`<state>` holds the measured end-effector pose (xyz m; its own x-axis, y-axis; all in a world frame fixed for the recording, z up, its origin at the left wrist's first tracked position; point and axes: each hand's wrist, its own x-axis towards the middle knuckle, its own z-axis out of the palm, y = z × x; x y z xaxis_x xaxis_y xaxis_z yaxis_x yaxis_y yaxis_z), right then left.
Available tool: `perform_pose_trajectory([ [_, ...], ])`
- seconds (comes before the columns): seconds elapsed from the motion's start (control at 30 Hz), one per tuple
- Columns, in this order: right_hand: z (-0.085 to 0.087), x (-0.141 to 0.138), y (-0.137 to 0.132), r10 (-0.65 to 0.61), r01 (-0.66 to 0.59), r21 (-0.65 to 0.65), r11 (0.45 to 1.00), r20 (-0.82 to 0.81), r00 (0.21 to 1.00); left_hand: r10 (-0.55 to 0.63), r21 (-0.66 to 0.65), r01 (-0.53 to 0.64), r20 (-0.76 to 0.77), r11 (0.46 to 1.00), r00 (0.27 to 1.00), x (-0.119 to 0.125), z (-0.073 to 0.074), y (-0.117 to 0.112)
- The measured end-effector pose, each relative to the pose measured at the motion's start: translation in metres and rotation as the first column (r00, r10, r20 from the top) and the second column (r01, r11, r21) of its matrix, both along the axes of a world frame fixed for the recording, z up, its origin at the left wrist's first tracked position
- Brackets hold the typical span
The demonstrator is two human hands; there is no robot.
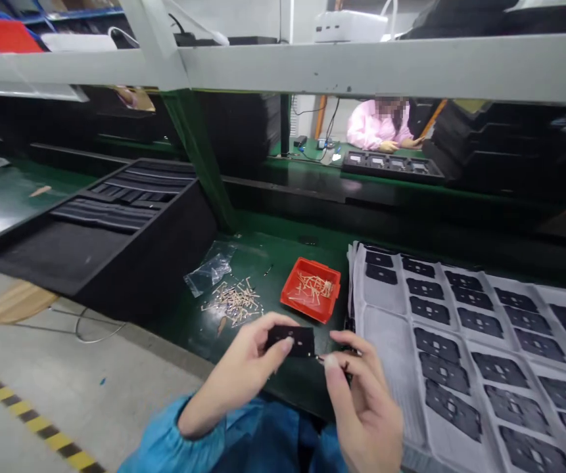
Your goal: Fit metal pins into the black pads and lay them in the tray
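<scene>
My left hand (246, 361) grips a small black plate (304, 336) with holes in it, the thumb pressing on its face. Just off the plate's lower right corner, my right hand (366, 401) has thumb and forefinger pinched together. A tiny thin piece shows at those fingertips, too small to name. Beyond my hands lies a loose pile of small cream and dark parts (236, 303) on the green bench. A red tray (291, 303) beside it holds several thin pale strips (312, 288).
On the right, a stacked light-grey compartment tray (386, 328) carries several black plates (438, 371). A clear plastic bag (210, 268) lies behind the pile. At left stands a large black bin (164, 243). A grey shelf beam (361, 66) crosses above; a person in pink (369, 125) sits beyond.
</scene>
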<state>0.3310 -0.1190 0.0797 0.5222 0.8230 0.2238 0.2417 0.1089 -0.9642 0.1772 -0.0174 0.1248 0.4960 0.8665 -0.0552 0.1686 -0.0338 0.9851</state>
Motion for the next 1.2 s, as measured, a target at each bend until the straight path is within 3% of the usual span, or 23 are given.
perform_pose_trajectory([
  [0.07,0.009,0.000,0.005,0.043,-0.044,0.012,0.999,0.079,0.996,0.014,-0.068,-0.011,0.048,0.998,0.999,-0.002,0.003,-0.020],
  [0.17,0.016,-0.005,0.009,0.065,-0.070,0.040,0.997,0.131,0.989,0.006,-0.132,0.005,0.085,0.991,0.996,-0.003,0.008,-0.032],
  [0.33,0.023,-0.012,0.008,0.092,-0.102,0.061,0.993,0.153,0.984,-0.055,-0.181,0.082,0.151,0.980,0.987,-0.005,0.011,-0.036],
  [0.7,0.024,-0.021,-0.002,0.084,-0.106,0.062,0.992,0.289,0.954,-0.068,-0.183,0.099,0.165,0.978,0.984,-0.012,0.012,-0.043],
  [0.9,0.030,-0.026,-0.004,0.008,-0.063,0.132,0.989,0.380,0.925,-0.099,-0.098,0.105,0.072,0.990,0.993,-0.022,0.021,-0.051],
  [1.1,0.034,-0.036,-0.006,-0.116,-0.033,0.254,0.967,0.550,0.827,-0.077,0.032,0.079,-0.049,0.996,0.996,-0.025,0.032,-0.056],
  [1.2,0.035,-0.042,-0.008,-0.154,0.001,0.230,0.973,0.647,0.747,-0.023,0.095,0.028,-0.056,0.995,0.998,-0.021,0.029,-0.058],
])
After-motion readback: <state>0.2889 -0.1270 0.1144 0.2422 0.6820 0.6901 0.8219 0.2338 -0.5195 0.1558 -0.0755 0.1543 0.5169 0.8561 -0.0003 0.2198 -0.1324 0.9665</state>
